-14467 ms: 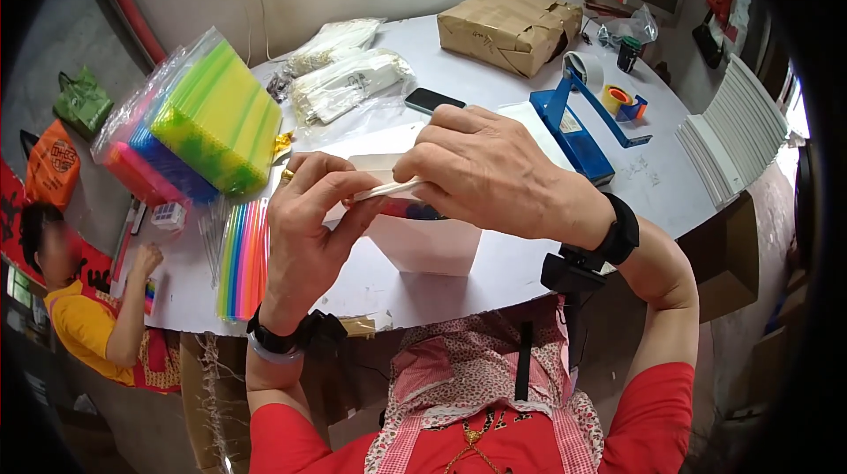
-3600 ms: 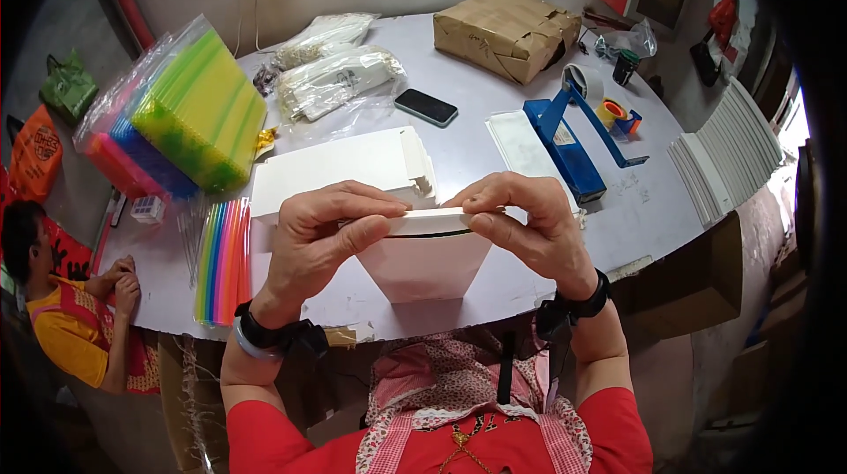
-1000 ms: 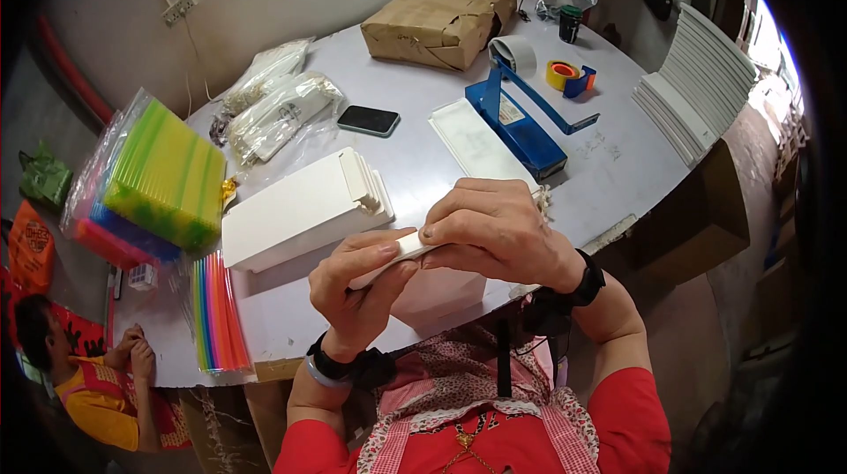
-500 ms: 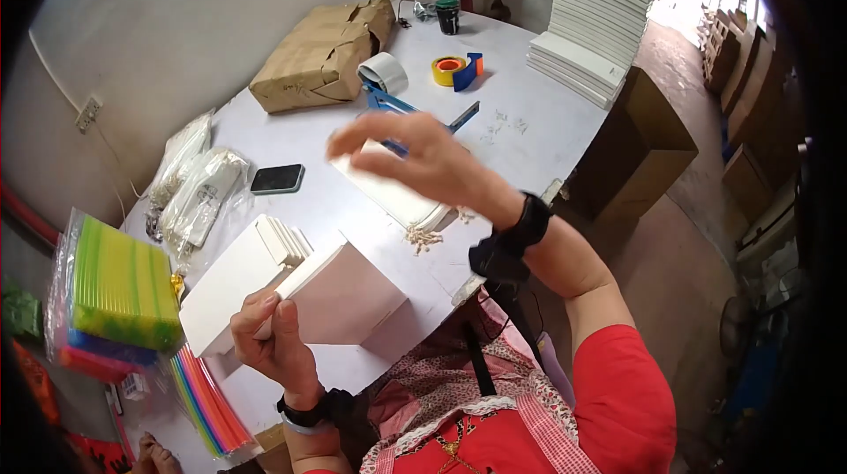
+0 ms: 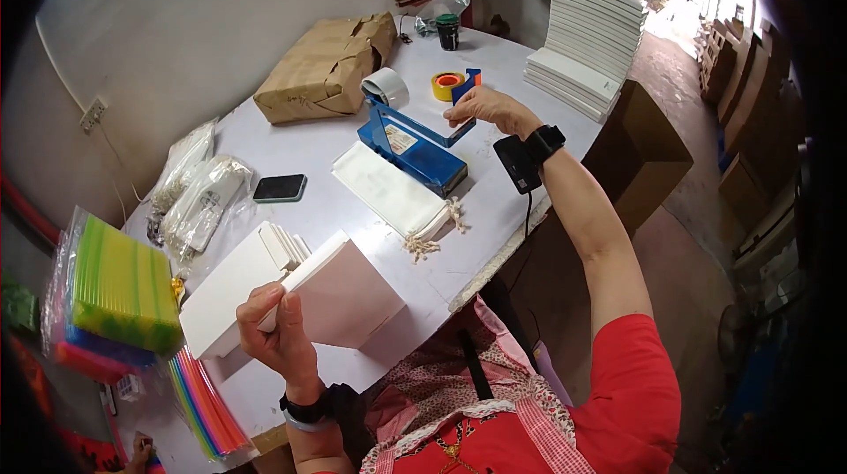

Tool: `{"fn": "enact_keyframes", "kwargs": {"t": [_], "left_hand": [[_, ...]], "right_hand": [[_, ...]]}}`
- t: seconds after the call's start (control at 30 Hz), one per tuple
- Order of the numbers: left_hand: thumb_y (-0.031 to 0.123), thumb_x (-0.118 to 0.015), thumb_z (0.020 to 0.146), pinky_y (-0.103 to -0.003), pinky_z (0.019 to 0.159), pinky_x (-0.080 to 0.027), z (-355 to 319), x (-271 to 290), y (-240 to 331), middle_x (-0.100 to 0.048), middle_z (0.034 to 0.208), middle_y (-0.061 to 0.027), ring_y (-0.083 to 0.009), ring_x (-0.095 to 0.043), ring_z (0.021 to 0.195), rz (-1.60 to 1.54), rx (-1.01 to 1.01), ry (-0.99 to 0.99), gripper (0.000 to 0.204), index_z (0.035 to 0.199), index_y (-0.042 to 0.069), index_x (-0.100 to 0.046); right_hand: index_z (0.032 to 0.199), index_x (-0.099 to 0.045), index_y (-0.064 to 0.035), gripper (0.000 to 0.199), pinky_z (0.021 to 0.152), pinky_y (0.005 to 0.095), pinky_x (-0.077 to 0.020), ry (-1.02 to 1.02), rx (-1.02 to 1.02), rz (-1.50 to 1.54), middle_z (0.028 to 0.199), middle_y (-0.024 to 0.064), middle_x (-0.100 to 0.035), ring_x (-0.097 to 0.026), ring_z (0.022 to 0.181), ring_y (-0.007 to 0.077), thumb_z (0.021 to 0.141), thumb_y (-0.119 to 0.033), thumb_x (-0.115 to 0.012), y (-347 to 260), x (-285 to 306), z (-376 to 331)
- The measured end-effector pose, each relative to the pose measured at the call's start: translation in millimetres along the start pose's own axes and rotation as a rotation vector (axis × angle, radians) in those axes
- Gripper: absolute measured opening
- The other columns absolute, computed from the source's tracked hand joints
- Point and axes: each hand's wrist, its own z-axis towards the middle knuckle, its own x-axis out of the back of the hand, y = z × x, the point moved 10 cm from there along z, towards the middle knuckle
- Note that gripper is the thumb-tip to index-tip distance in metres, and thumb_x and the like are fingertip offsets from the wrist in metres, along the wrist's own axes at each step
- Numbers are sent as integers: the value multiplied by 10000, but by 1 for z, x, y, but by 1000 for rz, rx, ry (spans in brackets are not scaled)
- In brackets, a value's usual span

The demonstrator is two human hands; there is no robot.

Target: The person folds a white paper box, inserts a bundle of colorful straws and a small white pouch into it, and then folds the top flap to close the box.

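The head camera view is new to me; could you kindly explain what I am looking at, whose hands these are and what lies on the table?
This picture comes from a wide fisheye camera worn on a person's head, looking down, so straight edges bend near the rim. Both arms belong to the wearer. The left hand grips a white folded box at its top edge, beside a stack of flat white cards. The right hand reaches out to the handle of a blue tape dispenser. On the white table also lie a dark phone, clear bags, a brown paper parcel, a yellow tape roll and coloured packs. White sheets are stacked at the far corner.
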Motion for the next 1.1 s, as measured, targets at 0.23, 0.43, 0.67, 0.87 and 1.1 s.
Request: {"fn": "enact_keyframes", "kwargs": {"t": [0.23, 0.43, 0.67, 0.87, 1.1], "left_hand": [[79, -664, 872, -244, 784, -449, -2, 1, -6, -583, 938, -51, -113, -536, 873, -9, 89, -16, 117, 947, 45, -581], [79, -667, 873, -241, 779, -451, -1, 0, -8, -581, 935, -51, -113, -538, 868, -15, 76, -26, 118, 949, 42, -585], [76, -667, 873, -232, 768, -448, 3, 6, -4, -594, 941, -50, -108, -540, 860, -10, 66, 24, 121, 952, 34, -585], [40, -667, 869, -195, 619, -426, 14, -4, -7, -646, 862, -66, -70, -535, 714, 18, 18, -27, 113, 937, 22, -579], [41, -647, 884, -202, 614, -431, 15, 1, -6, -658, 861, -77, -71, -552, 712, 25, 8, -47, 89, 943, 12, -587]], "right_hand": [[742, -711, -39, 248, 775, 268, -430, -17, 84, -130, 713, 74, -674, -612, 705, 141, 776, -279, -761, -42, 11, -25], [761, -719, -65, 244, 815, 294, -392, -2, -70, -70, 738, 38, -672, -586, 751, 111, 785, -306, -751, -3, 28, -66], [779, -700, -70, 212, 822, 264, -392, 94, -20, 288, 757, 9, -663, -579, 790, 87, 818, -278, -706, 60, -12, -69], [729, -682, -47, 153, 851, 282, -401, -20, 185, 204, 924, 61, -664, -556, 894, 130, 803, -180, -700, 26, -98, -124], [739, -709, -113, 103, 1055, 457, -266, -63, 1060, -19, 1141, 100, -639, -460, 1200, 298, 737, -200, -764, -151, -178, -218]]}}
